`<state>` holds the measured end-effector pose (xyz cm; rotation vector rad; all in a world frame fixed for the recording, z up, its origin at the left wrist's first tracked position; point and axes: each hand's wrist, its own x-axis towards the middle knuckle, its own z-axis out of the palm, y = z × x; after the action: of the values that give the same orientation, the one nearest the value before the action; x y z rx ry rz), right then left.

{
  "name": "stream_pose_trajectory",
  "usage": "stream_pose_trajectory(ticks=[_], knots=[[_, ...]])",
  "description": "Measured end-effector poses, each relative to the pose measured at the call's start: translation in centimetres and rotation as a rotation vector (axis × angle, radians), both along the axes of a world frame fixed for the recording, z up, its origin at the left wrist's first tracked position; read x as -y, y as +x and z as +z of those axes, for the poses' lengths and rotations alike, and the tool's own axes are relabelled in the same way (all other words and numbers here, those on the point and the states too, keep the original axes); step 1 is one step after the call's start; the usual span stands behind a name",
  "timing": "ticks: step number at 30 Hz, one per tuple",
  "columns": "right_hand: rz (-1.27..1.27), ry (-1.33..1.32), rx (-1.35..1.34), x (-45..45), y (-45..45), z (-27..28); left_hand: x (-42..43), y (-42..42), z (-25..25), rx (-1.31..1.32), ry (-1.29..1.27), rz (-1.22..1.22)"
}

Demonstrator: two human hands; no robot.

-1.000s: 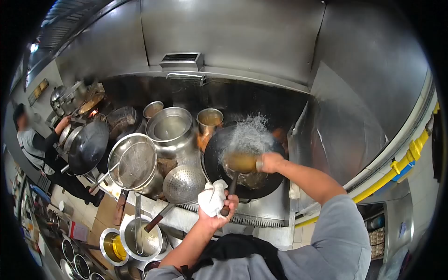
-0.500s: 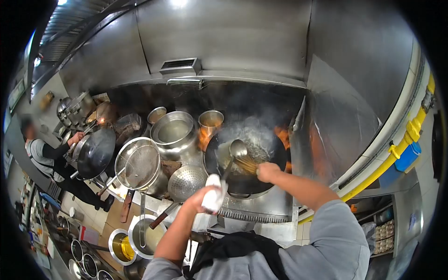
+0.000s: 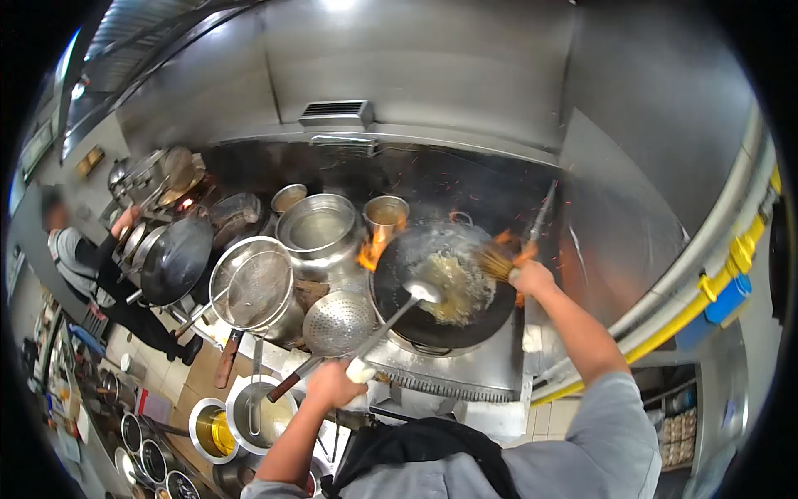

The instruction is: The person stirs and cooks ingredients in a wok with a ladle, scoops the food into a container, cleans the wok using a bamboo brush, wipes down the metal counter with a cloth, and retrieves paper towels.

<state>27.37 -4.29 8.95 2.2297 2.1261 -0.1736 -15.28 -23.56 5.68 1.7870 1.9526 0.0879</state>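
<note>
My left hand (image 3: 331,386) is closed round the handle of a metal ladle (image 3: 424,292), with a white cloth (image 3: 361,372) at the grip. The ladle's bowl hangs over the near left part of a large black wok (image 3: 495,323). Cloudy, bubbling liquid (image 3: 453,283) lies in the middle of this wok. My right hand (image 3: 534,277) grips a bamboo wok brush (image 3: 496,264) by its end, its bristles at the wok's right side. Close to my left hand lies a perforated skimmer (image 3: 339,323) with a wooden handle.
Flames (image 3: 381,245) rise at the wok's left edge, and sparks fly behind it. Left stand a large pot (image 3: 316,229), a small pot (image 3: 386,212) and a mesh strainer (image 3: 252,283). A bowl of yellow oil (image 3: 218,432) sits lower left. A co-worker (image 3: 87,258) handles pans farther left.
The brush has swept from the wok's middle to its right side with my right hand. My left hand has moved lower left, and the ladle lies more slanted. Sparks have appeared; the steam has thinned.
</note>
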Motion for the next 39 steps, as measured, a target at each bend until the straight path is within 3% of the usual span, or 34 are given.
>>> stream_pose_trajectory(ticks=[2, 3, 4, 5, 7, 9, 10, 12, 13, 14, 15, 16, 17, 19, 21, 23, 26, 28, 30, 32, 34, 35, 37, 38, 39], knots=[[-0.072, 0.08, -0.057, 3.2, -2.1, 2.7, 3.2, -3.3, -3.5, 0.471, -0.002, 0.168], [0.172, 0.025, -0.005, 3.7, -1.3, 1.9, 4.9, -4.3, -4.3, 0.688, -0.014, 0.257], [0.28, -0.229, 0.024, 4.7, -2.6, 3.4, 6.4, -5.3, -5.9, 0.905, 0.037, 0.246], [0.457, -0.306, 0.009, 5.3, -3.4, 2.9, 7.7, -5.0, -4.6, 1.026, -0.015, 0.331], [0.603, -0.319, 0.056, 1.1, -4.4, -3.6, 8.2, -4.1, -4.2, 1.135, 0.0, 0.453], [0.274, -0.615, 0.182, -6.3, -9.9, -4.6, 6.6, -3.5, -5.3, 1.002, 0.053, 0.406], [0.461, -0.414, 0.186, -8.9, -11.9, -5.4, 5.6, -3.1, -7.0, 0.86, 0.175, 0.333], [0.046, -0.016, -0.172, -11.4, -15.0, -10.5, 4.3, -1.7, -6.7, 0.805, 0.242, 0.493], [-0.075, -0.002, -0.405, -10.0, -16.4, -11.4, 4.0, -1.8, -6.6, 0.818, 0.251, 0.514], [-0.08, -0.018, -0.446, -8.1, -16.9, -11.7, 4.2, -2.1, -7.2, 0.821, 0.231, 0.499], [-0.131, -0.271, -0.54, -4.0, -18.0, -6.7, 4.3, -2.6, -8.2, 0.662, 0.258, 0.46], [-0.038, -0.377, -0.508, -1.9, -17.2, -4.9, 4.3, -3.1, -9.2, 0.504, 0.288, 0.423], [0.058, -0.486, -0.474, -0.4, -15.8, -3.5, 4.2, -3.4, -9.9, 0.514, 0.281, 0.416], [0.223, -0.55, -0.215, 0.8, -12.6, 0.2, 4.1, -4.0, -11.0, 0.331, 0.296, 0.441], [0.589, -0.493, 0.224, -3.7, -8.6, -1.5, 3.1, -4.6, -12.6, 0.337, 0.271, 0.455], [0.191, -0.459, 0.258, -6.1, -10.2, 0.0, 2.1, -4.6, -13.4, 0.239, 0.227, 0.487], [-0.039, -0.057, -0.047, -11.6, -10.7, -8.3, 1.1, -5.0, -14.3, 0.192, 0.133, 0.478], [0.001, -0.248, -0.226, -8.4, -12.7, -7.0, 1.4, -6.0, -15.4, 0.197, 0.084, 0.476], [0.054, -0.312, -0.253, -5.5, -12.3, -4.1, 2.3, -6.9, -17.1, 0.15, 0.417, 0.363], [0.461, -0.456, 0.178, -4.8, -9.0, -3.0, 3.3, -5.9, -13.7, 0.55, 0.5, 0.526], [0.232, -0.471, 0.378, -4.9, -8.3, 0.8, 3.3, -3.5, -8.4, 0.834, 0.645, 0.545], [0.174, -0.311, 0.366, -6.4, -7.3, 0.1, 3.1, -3.0, -8.3, 0.83, 0.64, 0.545], [0.078, -0.164, 0.251, -10.8, -7.6, -2.7, 2.5, -2.0, -8.7, 1.325, 0.272, 0.626], [0.074, -0.158, 0.172, -11.1, -8.4, -4.0, 1.9, -0.7, -8.2, 1.453, 0.329, 0.619], [0.067, -0.152, 0.092, -11.0, -9.3, -4.8, 1.6, -0.3, -7.1, 1.44, 0.199, 0.624]])
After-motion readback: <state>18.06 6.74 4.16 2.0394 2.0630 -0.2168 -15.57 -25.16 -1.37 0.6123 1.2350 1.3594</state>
